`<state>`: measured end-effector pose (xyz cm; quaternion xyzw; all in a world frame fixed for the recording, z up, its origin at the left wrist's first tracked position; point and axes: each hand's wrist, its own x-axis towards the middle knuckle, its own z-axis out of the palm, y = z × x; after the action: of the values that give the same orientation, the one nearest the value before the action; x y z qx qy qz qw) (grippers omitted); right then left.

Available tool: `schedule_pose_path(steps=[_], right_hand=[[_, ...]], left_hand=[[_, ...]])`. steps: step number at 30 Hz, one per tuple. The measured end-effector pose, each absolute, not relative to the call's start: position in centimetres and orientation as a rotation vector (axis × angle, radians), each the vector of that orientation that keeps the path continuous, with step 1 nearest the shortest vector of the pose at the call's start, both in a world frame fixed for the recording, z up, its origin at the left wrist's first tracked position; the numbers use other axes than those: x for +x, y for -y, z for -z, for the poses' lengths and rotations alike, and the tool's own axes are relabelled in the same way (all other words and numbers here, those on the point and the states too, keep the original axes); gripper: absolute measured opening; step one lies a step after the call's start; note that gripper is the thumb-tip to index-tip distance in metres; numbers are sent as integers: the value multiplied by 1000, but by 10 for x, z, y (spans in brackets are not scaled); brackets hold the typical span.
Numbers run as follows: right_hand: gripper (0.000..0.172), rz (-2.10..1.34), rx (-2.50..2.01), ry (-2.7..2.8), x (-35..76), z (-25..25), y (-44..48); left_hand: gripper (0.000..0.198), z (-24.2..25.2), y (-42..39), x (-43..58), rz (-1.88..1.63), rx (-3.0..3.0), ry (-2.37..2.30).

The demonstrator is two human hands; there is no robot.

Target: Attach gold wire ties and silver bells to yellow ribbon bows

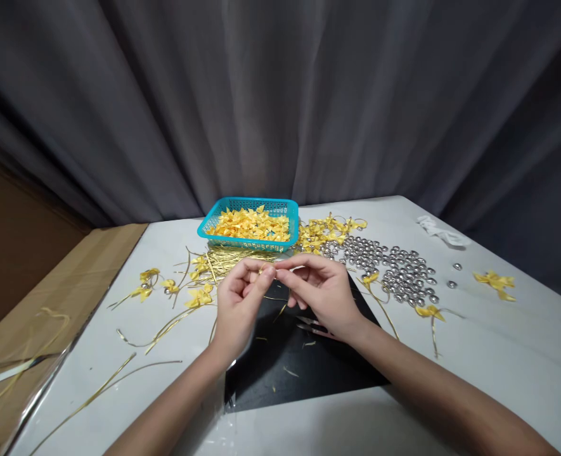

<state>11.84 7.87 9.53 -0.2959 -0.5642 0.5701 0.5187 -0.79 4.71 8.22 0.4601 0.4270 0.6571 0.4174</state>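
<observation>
Nearer the person than the teal basket (208, 223), the left hand (239, 303) and right hand (325, 296) meet, grip pinched narrow on a small yellow piece (262, 272), mostly hidden. Work seems partway: wired bows (326, 233) right of the basket look assembled; loose yellow bows (251, 225) inside it and silver beads (406, 275) to its right apparently remain.

White table (513, 354) carried everything. Teal basket (295, 221) sat at the back, bundle of gold wires (223, 260) just in front. Silver beads (408, 273) lay loose right of it, a few strays farther right. Yellow bows (494, 280) lay on both sides, several with stems. Black mat (328, 367) sat mid-table, crumpled white scrap (444, 234) back right, long gold strands (118, 372) front left.
</observation>
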Motion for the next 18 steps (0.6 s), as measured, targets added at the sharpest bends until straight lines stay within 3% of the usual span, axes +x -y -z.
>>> schedule_pose_path(steps=[18], right_hand=[[19,-1464,-674,1353,118,-96,-80]], left_hand=[[17,-81,-49,-9,-1666,1177,-1132]])
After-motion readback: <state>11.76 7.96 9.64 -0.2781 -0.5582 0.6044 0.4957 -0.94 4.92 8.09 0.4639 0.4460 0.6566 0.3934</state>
